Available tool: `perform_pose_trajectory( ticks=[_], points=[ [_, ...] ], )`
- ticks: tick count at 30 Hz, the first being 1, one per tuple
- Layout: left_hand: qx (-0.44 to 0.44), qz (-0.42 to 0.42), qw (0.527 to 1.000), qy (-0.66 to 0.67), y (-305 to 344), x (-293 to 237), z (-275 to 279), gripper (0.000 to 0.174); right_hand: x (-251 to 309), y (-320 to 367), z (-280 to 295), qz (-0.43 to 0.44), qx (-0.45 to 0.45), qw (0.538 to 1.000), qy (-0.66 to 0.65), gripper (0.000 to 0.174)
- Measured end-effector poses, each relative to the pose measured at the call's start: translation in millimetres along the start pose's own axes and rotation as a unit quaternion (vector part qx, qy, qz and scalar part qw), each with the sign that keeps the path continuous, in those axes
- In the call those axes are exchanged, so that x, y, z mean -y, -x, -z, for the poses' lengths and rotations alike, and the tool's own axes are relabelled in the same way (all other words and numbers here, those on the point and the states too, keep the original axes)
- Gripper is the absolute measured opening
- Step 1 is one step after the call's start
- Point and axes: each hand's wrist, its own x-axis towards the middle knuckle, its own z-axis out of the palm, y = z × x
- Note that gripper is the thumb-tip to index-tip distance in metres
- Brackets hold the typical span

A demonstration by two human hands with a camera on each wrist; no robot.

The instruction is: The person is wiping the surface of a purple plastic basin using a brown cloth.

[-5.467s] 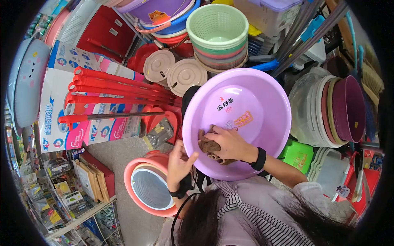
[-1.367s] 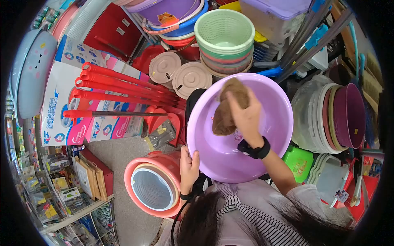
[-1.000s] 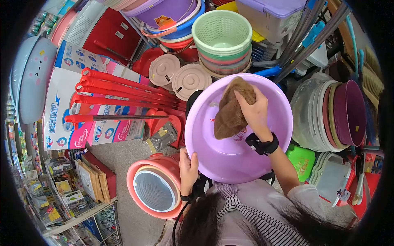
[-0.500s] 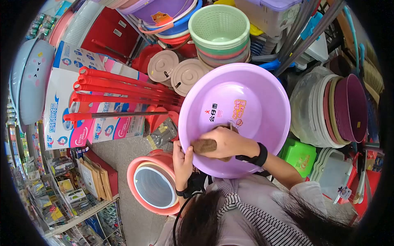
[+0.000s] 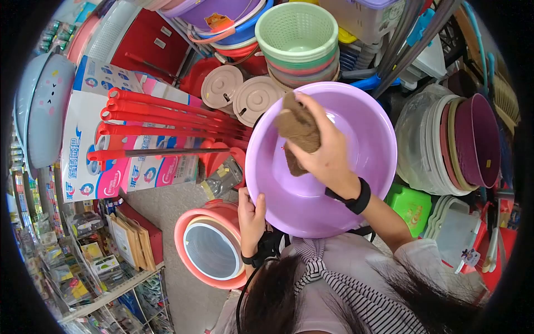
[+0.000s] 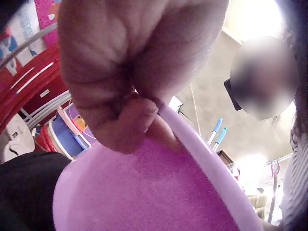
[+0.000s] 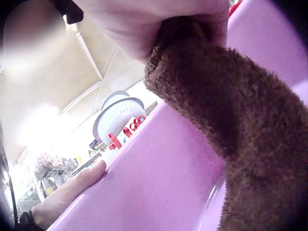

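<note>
A light purple plastic basin (image 5: 364, 145) is tilted in front of the person. At its near left rim my left hand (image 5: 251, 221) pinches the edge, thumb inside the rim; the left wrist view shows this hand (image 6: 139, 53) closely over the purple wall (image 6: 115, 192). My right hand (image 5: 332, 158) grips a fuzzy brown cloth (image 5: 300, 133) over the upper left of the basin's inside. Close up in the right wrist view, the bunched cloth (image 7: 207, 86) hangs from the palm and overlaps the basin wall (image 7: 159, 168). Most of the printed lettering inside is hidden behind cloth and hand.
Red-handled poles (image 5: 167, 131) jut toward the basin from the left. Nested pink and grey tubs (image 5: 214, 250) stand on the floor at lower left. Behind are stacked green baskets (image 5: 297, 33) and beige lids (image 5: 258, 100); purple and white tubs (image 5: 473, 139) sit at right.
Half a second ago the right hand and cloth were low at the basin's near left wall; now they are higher, toward the far left side. The left hand stays at the rim.
</note>
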Motion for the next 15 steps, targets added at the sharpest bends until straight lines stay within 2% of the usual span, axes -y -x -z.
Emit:
perform_pose_trajectory(
  ticks=[1,2,4,6,10,11,12,14,15],
  points=[
    [0.001,-0.001,1.000,-0.002,-0.7,-1.0,0.1,0.010,4.7,-2.6,-4.5,0.053,-0.016,0.998,0.018,0.054],
    [0.001,-0.003,1.000,-0.003,-1.3,-2.0,-0.7,0.011,5.8,-2.7,-8.9,0.054,-0.018,0.998,0.017,0.054],
    [0.000,-0.008,1.000,-0.007,-3.6,-2.4,-0.2,0.012,5.2,0.9,-20.2,0.035,0.070,0.993,0.092,0.056],
    [-0.003,-0.021,1.000,-0.017,-8.5,2.9,2.4,0.013,8.0,10.3,-37.1,0.032,0.078,0.994,0.072,0.053],
    [-0.015,-0.032,0.998,-0.051,-16.2,8.1,8.5,0.017,20.0,36.9,-54.2,0.058,0.218,0.972,0.062,0.049],
    [-0.028,-0.012,1.000,0.002,-15.5,3.9,5.8,0.019,21.0,38.5,-52.3,0.052,0.257,0.964,0.048,0.049],
    [-0.041,0.009,0.998,0.054,-15.6,0.2,4.4,0.021,21.3,33.9,-47.5,0.052,0.257,0.964,0.048,0.049],
    [-0.029,-0.001,0.999,0.038,-15.1,9.7,13.5,0.020,20.3,19.3,-39.6,0.063,0.316,0.942,0.094,0.047],
    [-0.009,-0.004,1.000,0.027,-13.4,5.1,14.3,0.021,17.3,15.2,-43.5,0.062,0.244,0.963,0.100,0.047]
  ],
)
